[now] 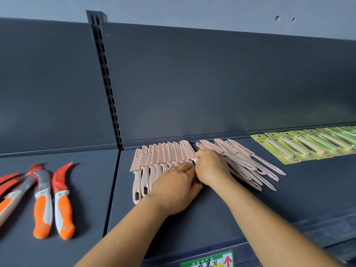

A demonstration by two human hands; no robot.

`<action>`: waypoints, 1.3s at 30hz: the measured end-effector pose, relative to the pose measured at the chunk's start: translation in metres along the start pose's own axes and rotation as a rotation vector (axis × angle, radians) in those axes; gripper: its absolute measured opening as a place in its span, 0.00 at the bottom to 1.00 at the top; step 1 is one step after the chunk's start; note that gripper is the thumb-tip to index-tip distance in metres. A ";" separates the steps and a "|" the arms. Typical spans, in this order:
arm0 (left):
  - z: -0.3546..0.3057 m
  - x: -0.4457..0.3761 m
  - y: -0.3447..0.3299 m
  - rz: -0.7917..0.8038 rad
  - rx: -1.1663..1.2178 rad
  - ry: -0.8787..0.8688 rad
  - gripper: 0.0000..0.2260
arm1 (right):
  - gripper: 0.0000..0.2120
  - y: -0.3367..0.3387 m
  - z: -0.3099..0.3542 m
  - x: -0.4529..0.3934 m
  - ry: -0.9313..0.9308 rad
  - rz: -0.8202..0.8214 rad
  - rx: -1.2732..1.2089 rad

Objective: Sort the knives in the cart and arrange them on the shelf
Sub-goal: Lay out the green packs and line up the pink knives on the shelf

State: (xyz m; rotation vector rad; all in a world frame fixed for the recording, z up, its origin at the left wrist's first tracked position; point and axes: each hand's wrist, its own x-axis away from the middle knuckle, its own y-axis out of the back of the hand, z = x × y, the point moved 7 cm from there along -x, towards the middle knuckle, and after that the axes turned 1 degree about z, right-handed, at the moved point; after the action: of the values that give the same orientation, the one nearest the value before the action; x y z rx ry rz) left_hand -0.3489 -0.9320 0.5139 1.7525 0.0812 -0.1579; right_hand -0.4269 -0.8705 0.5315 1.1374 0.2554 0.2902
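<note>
**Squaring up the pink knives**

We are fanning the sheathed pink paring knives (154,160) on the shelf (212,212) so each overlaps the last. Our right hand (211,166) is pinching one handle; our left hand (173,189) is lying flat, steadying the row. A loose pink pile (248,164) is waiting beside it. The green shelf label (208,262) is too cropped to read.

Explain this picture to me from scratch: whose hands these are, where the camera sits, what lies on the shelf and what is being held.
No machine here: a person works bare-handed, filmed by a camera on their head looking down at a dark grey shop shelf. The left hand lies flat on a neat row of pink sheathed knives. The right hand pinches one pink knife at the row's end. Beside it lies a loose heap of pink knives. Left of them are orange-handled curved knives; at far right, a row of packaged tools on green cards, too blurred to name.
</note>
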 end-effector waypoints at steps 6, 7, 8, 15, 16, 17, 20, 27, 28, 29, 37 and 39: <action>0.001 0.001 0.000 0.009 0.003 0.003 0.21 | 0.10 0.005 -0.004 0.005 0.050 -0.005 0.049; 0.001 0.001 0.002 0.010 -0.005 0.005 0.22 | 0.09 0.011 -0.008 0.007 0.056 -0.021 0.036; 0.000 0.001 0.004 0.009 -0.015 0.002 0.23 | 0.11 0.015 -0.016 0.009 0.060 -0.028 0.042; -0.013 -0.012 0.000 0.085 -0.022 -0.021 0.27 | 0.16 0.016 -0.054 0.019 0.094 0.026 0.266; -0.014 -0.013 -0.001 0.091 -0.029 -0.020 0.26 | 0.16 0.016 -0.057 0.017 0.094 0.023 0.265; -0.015 -0.012 -0.002 0.090 -0.034 -0.016 0.25 | 0.15 0.018 -0.059 0.016 0.094 0.016 0.266; -0.016 -0.012 -0.002 0.076 -0.051 -0.010 0.24 | 0.14 0.023 -0.063 0.014 0.090 -0.010 0.266; -0.015 -0.010 -0.005 0.063 -0.040 0.004 0.24 | 0.11 0.023 -0.068 0.010 0.061 -0.018 0.275; -0.014 -0.011 -0.005 0.060 -0.035 0.006 0.25 | 0.11 0.023 -0.066 0.010 0.076 -0.013 0.260; -0.014 -0.011 -0.006 0.059 -0.030 0.008 0.25 | 0.12 0.023 -0.064 0.011 0.084 -0.007 0.251; -0.013 -0.010 -0.006 0.050 -0.005 0.014 0.25 | 0.11 0.025 -0.062 0.011 0.090 -0.076 0.391; -0.013 -0.009 -0.006 0.051 0.006 0.016 0.25 | 0.12 0.023 -0.060 0.008 0.096 -0.084 0.470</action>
State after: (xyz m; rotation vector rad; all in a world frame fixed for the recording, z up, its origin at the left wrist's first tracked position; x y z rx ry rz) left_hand -0.3584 -0.9182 0.5115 1.7609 0.0475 -0.1063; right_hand -0.4421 -0.8075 0.5285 1.5732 0.4717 0.2155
